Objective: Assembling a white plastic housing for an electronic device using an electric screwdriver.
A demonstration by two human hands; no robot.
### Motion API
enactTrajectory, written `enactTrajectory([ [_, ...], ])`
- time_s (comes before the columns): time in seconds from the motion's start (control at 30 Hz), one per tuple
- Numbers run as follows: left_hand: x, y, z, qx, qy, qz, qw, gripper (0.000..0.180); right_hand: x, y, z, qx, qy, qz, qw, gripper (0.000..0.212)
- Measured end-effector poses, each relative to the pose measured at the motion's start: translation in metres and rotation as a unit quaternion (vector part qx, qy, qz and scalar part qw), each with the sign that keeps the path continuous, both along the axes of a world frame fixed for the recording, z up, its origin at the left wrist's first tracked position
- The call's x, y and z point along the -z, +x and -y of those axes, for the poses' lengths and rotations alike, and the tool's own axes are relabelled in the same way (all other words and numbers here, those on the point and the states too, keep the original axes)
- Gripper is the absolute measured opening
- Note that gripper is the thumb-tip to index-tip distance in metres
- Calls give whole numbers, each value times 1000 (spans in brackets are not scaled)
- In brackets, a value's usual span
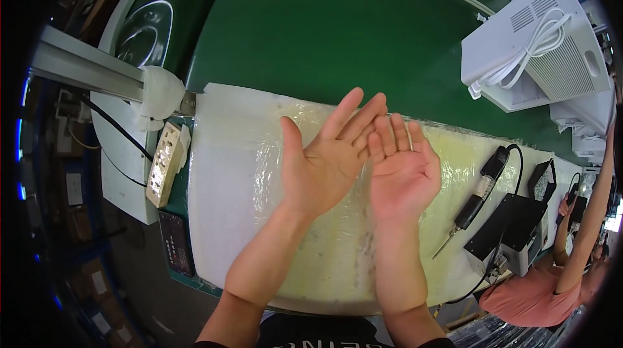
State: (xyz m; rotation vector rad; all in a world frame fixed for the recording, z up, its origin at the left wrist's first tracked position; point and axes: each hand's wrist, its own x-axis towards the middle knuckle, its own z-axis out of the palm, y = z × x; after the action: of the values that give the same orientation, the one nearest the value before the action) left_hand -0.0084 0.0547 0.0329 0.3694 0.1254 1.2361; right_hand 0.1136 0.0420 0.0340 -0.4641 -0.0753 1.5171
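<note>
My left hand (324,160) is held palm up over the work table, its fingers spread and nothing in it. Beside it my right hand (405,176) also shows its palm, with the fingers a little curled and holding nothing; a ring sits on one finger. The fingertips of both hands meet or overlap near the middle. Beneath them lies a pale padded mat (227,166) under clear plastic film. Nearest to my right hand is a black electric screwdriver (480,189) with a long thin bit, lying on the mat with its cable attached.
A black power box (509,228) stands right of the screwdriver. A white appliance housing (532,43) with a coiled white cord sits at the far right. At left are a power strip (165,163), a black device (175,241) and a metal post (91,62). Another person (538,293) works at right.
</note>
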Motion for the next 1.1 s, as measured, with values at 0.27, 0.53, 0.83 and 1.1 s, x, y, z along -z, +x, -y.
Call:
enactTrajectory([
  [0.27, -6, -3, 1, 5, -59, 115, 992, 88, -1, -6, 9, -337, 184, -141, 913, 42],
  [0.53, -9, -16, 9, 131, 96, -348, 923, 77, 17, -13, 17, -385, 159, 26, 909, 56],
  [0.83, -10, -25, 4, 125, 143, -418, 888, 67, 21, -27, 18, -362, 195, -40, 911, 65],
  [1.1, -2, -24, 0, 71, 298, -341, 889, 57, 22, -25, 24, -378, 183, 26, 907, 59],
])
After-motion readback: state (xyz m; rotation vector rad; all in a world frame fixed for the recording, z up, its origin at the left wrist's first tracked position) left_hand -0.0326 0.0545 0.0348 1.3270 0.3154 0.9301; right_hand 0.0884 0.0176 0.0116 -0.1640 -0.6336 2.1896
